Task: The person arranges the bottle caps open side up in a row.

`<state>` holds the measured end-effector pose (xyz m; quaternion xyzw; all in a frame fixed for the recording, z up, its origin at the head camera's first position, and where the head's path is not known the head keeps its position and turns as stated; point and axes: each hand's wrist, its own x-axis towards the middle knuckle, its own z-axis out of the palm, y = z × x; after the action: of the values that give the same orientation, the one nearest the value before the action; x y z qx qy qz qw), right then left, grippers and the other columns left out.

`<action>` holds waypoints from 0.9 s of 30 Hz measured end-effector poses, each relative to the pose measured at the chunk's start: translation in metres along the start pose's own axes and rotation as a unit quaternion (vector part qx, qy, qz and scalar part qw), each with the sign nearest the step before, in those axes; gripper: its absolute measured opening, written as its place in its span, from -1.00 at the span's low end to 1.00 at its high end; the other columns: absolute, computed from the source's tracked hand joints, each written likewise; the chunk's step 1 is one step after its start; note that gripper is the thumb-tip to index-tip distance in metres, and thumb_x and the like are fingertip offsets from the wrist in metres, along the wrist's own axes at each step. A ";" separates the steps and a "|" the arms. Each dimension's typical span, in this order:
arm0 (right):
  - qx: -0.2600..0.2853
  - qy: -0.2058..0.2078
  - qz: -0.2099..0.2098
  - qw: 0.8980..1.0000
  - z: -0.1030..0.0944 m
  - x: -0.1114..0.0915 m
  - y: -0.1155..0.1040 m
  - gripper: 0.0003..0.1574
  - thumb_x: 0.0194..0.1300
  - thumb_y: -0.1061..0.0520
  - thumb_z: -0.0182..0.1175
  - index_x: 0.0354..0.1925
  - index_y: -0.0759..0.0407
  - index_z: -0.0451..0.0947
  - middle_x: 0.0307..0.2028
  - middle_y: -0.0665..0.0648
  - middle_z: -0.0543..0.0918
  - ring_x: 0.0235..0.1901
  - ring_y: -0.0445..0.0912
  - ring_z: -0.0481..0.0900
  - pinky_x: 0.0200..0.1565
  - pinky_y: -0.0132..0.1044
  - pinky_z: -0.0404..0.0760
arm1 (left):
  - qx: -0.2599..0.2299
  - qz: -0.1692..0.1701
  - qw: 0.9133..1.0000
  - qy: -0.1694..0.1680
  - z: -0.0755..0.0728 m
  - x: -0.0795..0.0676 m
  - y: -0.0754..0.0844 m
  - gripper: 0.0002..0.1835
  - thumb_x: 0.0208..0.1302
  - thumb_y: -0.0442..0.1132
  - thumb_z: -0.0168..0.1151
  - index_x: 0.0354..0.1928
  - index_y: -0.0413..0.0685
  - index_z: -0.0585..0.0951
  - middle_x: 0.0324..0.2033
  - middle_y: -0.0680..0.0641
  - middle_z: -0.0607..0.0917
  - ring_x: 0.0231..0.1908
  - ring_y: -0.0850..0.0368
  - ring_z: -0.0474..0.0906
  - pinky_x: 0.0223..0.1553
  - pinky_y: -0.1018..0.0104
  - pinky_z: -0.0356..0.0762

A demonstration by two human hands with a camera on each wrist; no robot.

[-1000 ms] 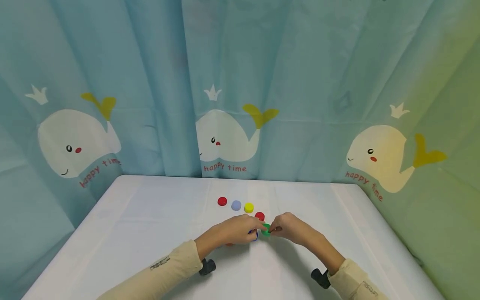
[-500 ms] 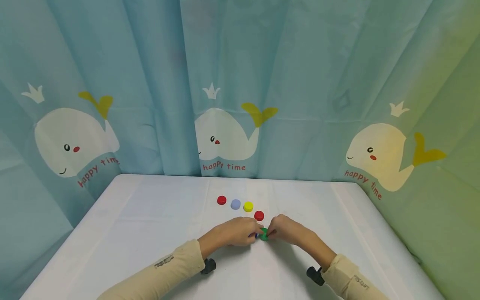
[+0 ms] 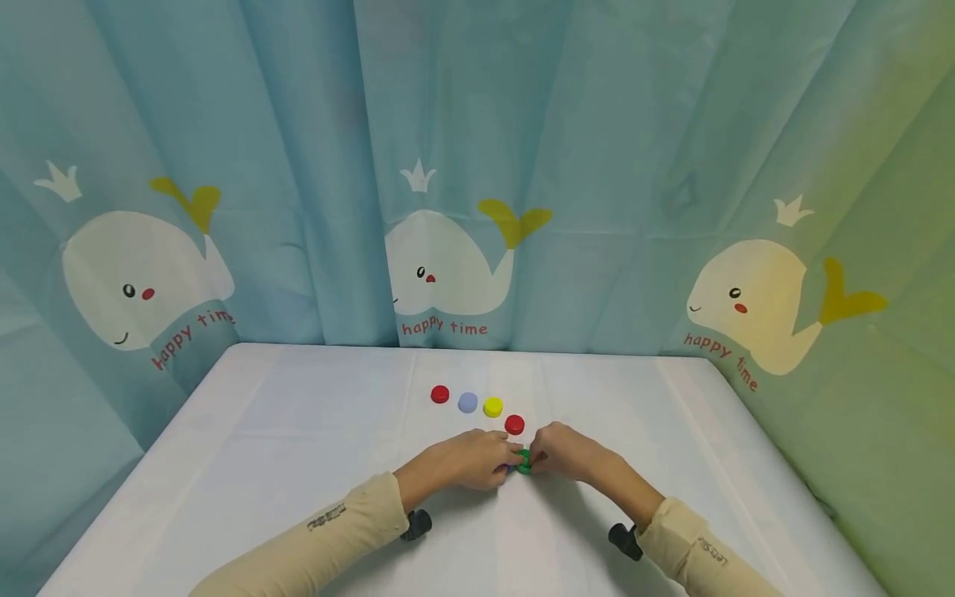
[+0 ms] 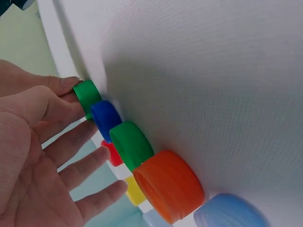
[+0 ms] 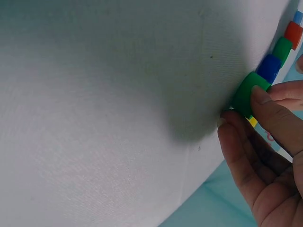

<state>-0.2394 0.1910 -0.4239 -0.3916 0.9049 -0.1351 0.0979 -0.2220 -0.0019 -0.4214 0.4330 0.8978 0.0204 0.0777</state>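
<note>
end green cap (image 5: 245,98) pinched by R hand (image 3: 570,452) rn, just beside blue cap (image 5: 269,68) on desk (image 3: 298,439) | same cap touched by L hand (image 3: 477,458) w/ fingers loosely spread | 2nd green cap (image 4: 132,146) + orange cap (image 4: 173,187) lined up past blue cap | yellow cap (image 3: 493,406) seen behind blue cap, fwiw

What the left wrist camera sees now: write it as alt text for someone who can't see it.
Left hand, palm toward the camera, fingers extended beside a line of caps on a white table; the right hand holds the far-end green cap. Nearer come a blue cap, second green cap, orange cap and pale blue cap.
</note>
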 end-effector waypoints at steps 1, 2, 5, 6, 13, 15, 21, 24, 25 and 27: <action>0.006 0.000 -0.002 1.000 0.000 0.000 0.000 -0.93 0.02 0.32 0.39 -0.42 0.24 0.72 -0.46 -0.03 0.68 -0.40 -0.28 0.56 -0.27 -0.45 0.55 | -0.004 0.003 1.000 0.000 0.000 0.000 0.000 -0.60 0.31 -0.21 0.11 0.19 0.09 0.54 0.16 0.11 0.50 0.22 0.11 0.34 0.17 0.26 0.30; 0.011 0.001 -0.003 1.000 0.001 0.000 -0.001 -0.92 0.02 0.32 0.39 -0.42 0.24 0.71 -0.45 -0.03 0.69 -0.39 -0.28 0.56 -0.26 -0.45 0.55 | -0.008 0.006 1.000 0.002 0.000 -0.001 -0.001 -0.61 0.31 -0.21 0.11 0.18 0.08 0.55 0.16 0.11 0.50 0.22 0.12 0.34 0.17 0.28 0.30; 0.027 0.006 -0.005 1.000 0.002 -0.003 -0.002 -0.92 0.04 0.34 0.37 -0.41 0.22 0.69 -0.43 -0.04 0.69 -0.39 -0.29 0.56 -0.26 -0.45 0.55 | -0.026 0.014 1.000 0.010 0.001 -0.002 -0.003 -0.64 0.32 -0.23 0.10 0.15 0.07 0.58 0.17 0.09 0.50 0.22 0.16 0.34 0.16 0.33 0.31; 0.031 0.010 -0.005 0.999 0.002 -0.003 -0.003 -0.91 0.04 0.34 0.37 -0.41 0.21 0.68 -0.43 -0.04 0.69 -0.39 -0.28 0.57 -0.27 -0.45 0.55 | -0.032 0.016 0.999 0.014 0.001 -0.003 -0.003 -0.65 0.33 -0.23 0.09 0.14 0.07 0.58 0.17 0.08 0.50 0.21 0.17 0.34 0.15 0.34 0.31; 0.031 0.054 0.031 0.998 -0.015 -0.007 -0.003 -0.87 0.07 0.32 0.35 -0.39 0.19 0.58 -0.44 -0.04 0.63 -0.40 -0.18 0.56 -0.35 -0.40 0.55 | -0.105 -0.003 0.993 0.048 -0.007 -0.001 -0.014 -0.70 0.33 -0.22 0.13 0.08 -0.01 0.60 0.03 0.05 0.59 0.11 0.20 0.43 0.09 0.38 0.37; 0.035 0.069 0.046 0.996 -0.022 -0.005 -0.002 -0.88 0.09 0.33 0.33 -0.36 0.23 0.59 -0.44 -0.02 0.62 -0.40 -0.16 0.55 -0.34 -0.39 0.56 | -0.133 -0.023 0.989 0.053 -0.011 0.003 -0.017 -0.71 0.33 -0.22 0.15 0.05 -0.06 0.61 -0.04 0.06 0.62 0.05 0.20 0.48 0.05 0.40 0.40; 0.061 0.081 0.085 0.991 -0.030 0.011 0.009 -0.86 0.12 0.34 0.31 -0.28 0.31 0.63 -0.43 0.02 0.64 -0.42 -0.17 0.54 -0.34 -0.40 0.56 | -0.199 -0.135 0.969 0.059 -0.018 0.017 -0.028 -0.74 0.26 -0.23 0.24 -0.05 -0.18 0.64 -0.28 0.01 0.67 -0.26 0.19 0.56 -0.20 0.43 0.52; 0.078 0.070 0.104 0.989 -0.029 0.020 0.012 -0.84 0.11 0.34 0.32 -0.27 0.32 0.63 -0.46 0.03 0.63 -0.47 -0.18 0.53 -0.39 -0.39 0.56 | -0.208 -0.177 0.961 0.035 -0.022 0.022 -0.029 -0.72 0.20 -0.21 0.31 -0.10 -0.21 0.65 -0.32 -0.02 0.66 -0.31 0.15 0.56 -0.24 0.36 0.55; 0.083 0.065 0.112 0.988 -0.028 0.023 0.013 -0.83 0.10 0.33 0.33 -0.26 0.33 0.63 -0.47 0.03 0.62 -0.49 -0.18 0.53 -0.40 -0.39 0.56 | -0.206 -0.186 0.960 0.023 -0.023 0.024 -0.029 -0.71 0.19 -0.19 0.32 -0.10 -0.21 0.64 -0.31 -0.02 0.65 -0.30 0.14 0.56 -0.23 0.34 0.55; 0.096 0.052 0.133 0.985 -0.027 0.029 0.016 -0.81 0.10 0.33 0.33 -0.24 0.32 0.63 -0.48 0.04 0.62 -0.52 -0.17 0.52 -0.42 -0.38 0.57 | -0.201 -0.195 0.960 0.002 -0.025 0.028 -0.029 -0.69 0.17 -0.18 0.34 -0.09 -0.20 0.63 -0.30 -0.02 0.64 -0.27 0.13 0.56 -0.19 0.30 0.54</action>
<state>-0.2774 0.1847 -0.4057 -0.2493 0.9356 -0.2268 0.1051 -0.2658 0.0024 -0.4035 0.2246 0.9426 0.1851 0.1639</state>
